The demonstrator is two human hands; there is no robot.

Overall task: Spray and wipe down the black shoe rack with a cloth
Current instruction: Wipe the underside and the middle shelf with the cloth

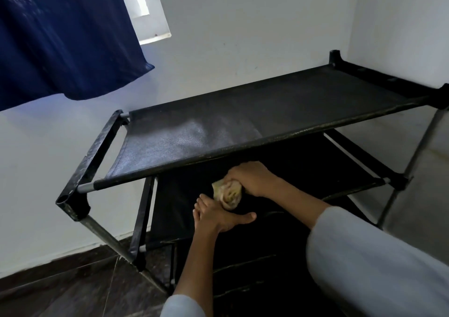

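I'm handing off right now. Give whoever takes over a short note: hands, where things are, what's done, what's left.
Right hand grips the bunched cloth on the second shelf, just under the top shelf's front bar.
Left hand lies open beside the cloth, on the same shelf.
No spray bottle in view.
Top shelf shows a pale patch on its left half; whether that is spray or dust, I can't tell.
Left: finish the second shelf, then the lower shelves and the frame, which looks speckled.

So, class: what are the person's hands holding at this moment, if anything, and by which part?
The right hand grips a bunched yellowish cloth by its right end, on the shoe rack's second shelf. The left hand lies flat beside it, holding nothing.
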